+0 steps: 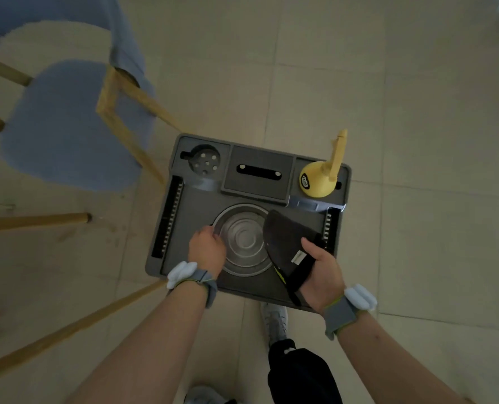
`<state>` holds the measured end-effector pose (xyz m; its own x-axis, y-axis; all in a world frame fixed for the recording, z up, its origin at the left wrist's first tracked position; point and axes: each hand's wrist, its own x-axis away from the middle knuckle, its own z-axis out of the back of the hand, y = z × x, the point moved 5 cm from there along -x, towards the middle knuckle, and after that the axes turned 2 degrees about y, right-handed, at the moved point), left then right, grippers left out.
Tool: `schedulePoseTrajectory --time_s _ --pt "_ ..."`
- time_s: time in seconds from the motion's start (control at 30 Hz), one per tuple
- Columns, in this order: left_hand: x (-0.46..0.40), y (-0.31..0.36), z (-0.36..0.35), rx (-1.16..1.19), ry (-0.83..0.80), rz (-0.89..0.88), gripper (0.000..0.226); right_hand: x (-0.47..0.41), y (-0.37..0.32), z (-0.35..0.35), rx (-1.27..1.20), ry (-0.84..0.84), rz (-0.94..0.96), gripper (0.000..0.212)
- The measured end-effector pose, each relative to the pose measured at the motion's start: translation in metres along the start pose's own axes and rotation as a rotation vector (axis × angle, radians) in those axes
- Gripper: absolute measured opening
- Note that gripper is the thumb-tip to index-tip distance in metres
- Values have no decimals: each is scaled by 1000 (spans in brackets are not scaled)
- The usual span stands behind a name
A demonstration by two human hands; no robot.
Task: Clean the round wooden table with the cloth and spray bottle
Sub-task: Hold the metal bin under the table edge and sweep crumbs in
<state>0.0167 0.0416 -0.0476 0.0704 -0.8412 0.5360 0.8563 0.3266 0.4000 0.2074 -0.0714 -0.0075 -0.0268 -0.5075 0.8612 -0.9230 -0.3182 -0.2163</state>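
Closest to the camera are the two forearms, both with grey wristbands, reaching down over a grey caddy [184, 199] sitting on the tile floor. The right hand [324, 275] has the dark cloth [286, 243] pinched between thumb and palm, so that's a firm hold on it, lifted partly over the metal bowl [242, 237] in the middle well. My guess is it's being pulled out of the caddy to get started. The left hand [207, 246] is curled into a loose fist at the bowl's left rim, probably steadying it or the caddy, but I can't tell if it's actually gripping anything.

Further back, the yellow spray bottle [318, 177] stands in the far right corner slot, untouched, nozzle pointing away. It's parked upright there so it won't tip.

Beyond and left is a blue padded chair [67, 123] with wooden legs. The round wooden table isn't clearly in view, so cleaning hasn't begun, I'd say.
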Motion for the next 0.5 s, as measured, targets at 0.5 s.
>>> schedulePoseTrajectory --time_s 0.5 --pt "-45 -1 5 -142 -146 10 18 -2 -8 -7 15 -44 29 49"
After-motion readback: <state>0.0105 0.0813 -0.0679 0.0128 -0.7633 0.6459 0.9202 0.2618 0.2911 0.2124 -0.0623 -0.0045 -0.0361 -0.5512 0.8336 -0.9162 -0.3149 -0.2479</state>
